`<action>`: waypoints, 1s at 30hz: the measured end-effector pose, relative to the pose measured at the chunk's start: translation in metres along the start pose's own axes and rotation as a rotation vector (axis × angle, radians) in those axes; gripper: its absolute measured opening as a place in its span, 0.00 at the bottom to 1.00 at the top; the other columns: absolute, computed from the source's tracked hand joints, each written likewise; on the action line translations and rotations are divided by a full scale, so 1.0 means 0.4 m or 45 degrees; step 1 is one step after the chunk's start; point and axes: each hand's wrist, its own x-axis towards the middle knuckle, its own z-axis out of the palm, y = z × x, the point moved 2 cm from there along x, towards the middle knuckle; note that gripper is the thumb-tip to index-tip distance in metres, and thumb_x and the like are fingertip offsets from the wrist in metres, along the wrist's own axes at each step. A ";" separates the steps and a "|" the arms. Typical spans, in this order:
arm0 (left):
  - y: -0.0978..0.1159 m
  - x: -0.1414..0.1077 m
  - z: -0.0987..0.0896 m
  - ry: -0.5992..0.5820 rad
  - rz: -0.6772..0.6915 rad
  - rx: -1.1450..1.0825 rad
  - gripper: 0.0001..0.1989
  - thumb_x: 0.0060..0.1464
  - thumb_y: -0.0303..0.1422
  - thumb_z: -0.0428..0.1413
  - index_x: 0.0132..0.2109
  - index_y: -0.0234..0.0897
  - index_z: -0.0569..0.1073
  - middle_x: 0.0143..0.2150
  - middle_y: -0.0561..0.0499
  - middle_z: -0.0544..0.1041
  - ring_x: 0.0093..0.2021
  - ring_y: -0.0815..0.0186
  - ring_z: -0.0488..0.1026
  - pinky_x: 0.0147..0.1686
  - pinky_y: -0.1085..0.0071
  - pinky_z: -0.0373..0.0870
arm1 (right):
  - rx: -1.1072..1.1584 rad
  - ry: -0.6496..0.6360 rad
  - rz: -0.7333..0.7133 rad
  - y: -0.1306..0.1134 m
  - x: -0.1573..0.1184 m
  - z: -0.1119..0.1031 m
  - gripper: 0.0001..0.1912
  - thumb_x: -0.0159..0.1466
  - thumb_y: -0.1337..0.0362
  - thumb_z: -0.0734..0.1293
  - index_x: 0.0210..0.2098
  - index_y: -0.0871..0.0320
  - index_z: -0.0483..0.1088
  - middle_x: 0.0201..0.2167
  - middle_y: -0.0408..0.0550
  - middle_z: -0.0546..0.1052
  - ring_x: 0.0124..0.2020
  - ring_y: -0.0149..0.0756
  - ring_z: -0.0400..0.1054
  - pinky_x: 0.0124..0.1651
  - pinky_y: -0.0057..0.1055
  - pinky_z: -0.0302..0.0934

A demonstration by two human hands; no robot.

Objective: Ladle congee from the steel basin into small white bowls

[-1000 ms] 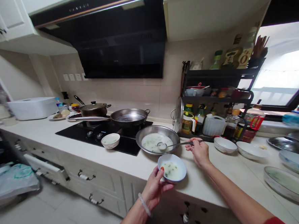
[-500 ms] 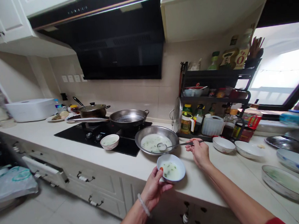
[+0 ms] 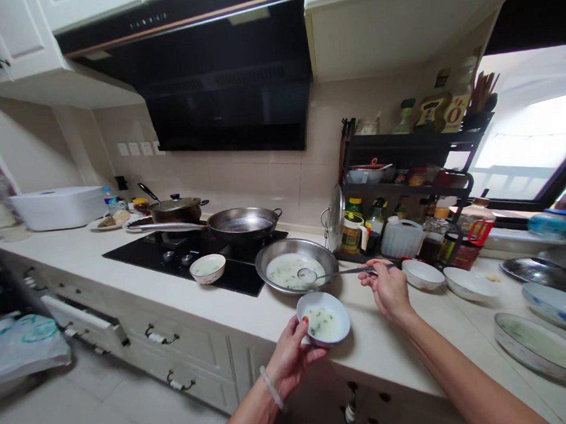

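Note:
My left hand (image 3: 294,349) is closed on the rim and side of a small bowl (image 3: 338,336), thumb over the edge. Pale soup with green bits fills part of it, just in front of a large metal basin (image 3: 326,254). My right hand (image 3: 388,289) grips the handle of a ladle (image 3: 332,275), whose head lies in the basin at the surface of the same milky soup (image 3: 286,270). Another small bowl of soup (image 3: 208,268) stands at the front of the black cooktop, left of the basin.
A steel frying pan (image 3: 243,224) and a lidded pot (image 3: 175,209) are on the cooktop. Behind my right hand stands a black rack (image 3: 406,188) with bottles. Several bowls line the right counter, among them a white bowl (image 3: 423,274) and a long soup dish (image 3: 545,344).
My right hand has shifted a little to the right, farther back along the ladle's handle. The ladle's head and the bowl in my left hand are almost where they were.

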 end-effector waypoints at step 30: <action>-0.001 -0.001 0.000 0.027 -0.004 0.021 0.20 0.53 0.36 0.59 0.51 0.37 0.63 0.45 0.46 0.73 0.31 0.65 0.78 0.28 0.73 0.77 | -0.451 -0.402 -0.411 -0.130 -0.220 -0.167 0.10 0.65 0.60 0.62 0.37 0.58 0.73 0.34 0.52 0.76 0.19 0.30 0.68 0.19 0.30 0.66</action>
